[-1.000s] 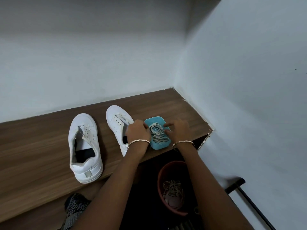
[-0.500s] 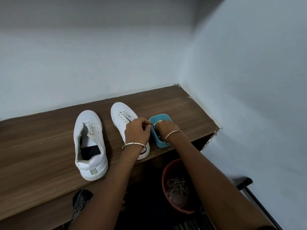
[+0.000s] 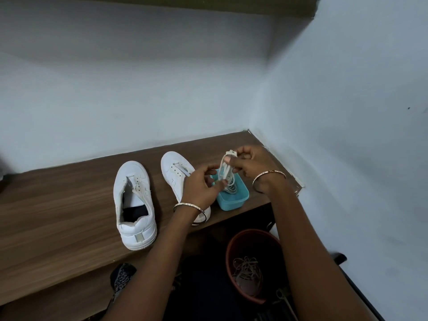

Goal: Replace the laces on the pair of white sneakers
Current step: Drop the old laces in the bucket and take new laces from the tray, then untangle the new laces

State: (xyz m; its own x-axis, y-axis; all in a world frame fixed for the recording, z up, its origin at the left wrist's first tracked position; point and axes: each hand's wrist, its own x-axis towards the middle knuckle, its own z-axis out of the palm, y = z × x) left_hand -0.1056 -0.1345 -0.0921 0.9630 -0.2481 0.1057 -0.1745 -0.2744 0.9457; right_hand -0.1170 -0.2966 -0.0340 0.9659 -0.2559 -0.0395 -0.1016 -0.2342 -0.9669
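Note:
Two white sneakers stand side by side on the wooden desk (image 3: 58, 218), both without laces: the left sneaker (image 3: 134, 202) and the right sneaker (image 3: 176, 174), whose heel my left arm partly hides. A bundle of white laces (image 3: 225, 169) is lifted above the blue tray (image 3: 234, 201). My right hand (image 3: 249, 162) pinches the top of the bundle. My left hand (image 3: 203, 184) pinches its lower end. More white lace lies coiled in the tray.
A brown-red bucket (image 3: 231, 258) stands under the desk edge with worn greyish laces (image 3: 247, 272) inside. The walls meet in a corner at the desk's far right end. A dark patterned cloth (image 3: 121, 278) shows below the desk front.
Both hands were down at the blue tray. They now have a bundle of white laces raised out of it, the right hand higher and further back.

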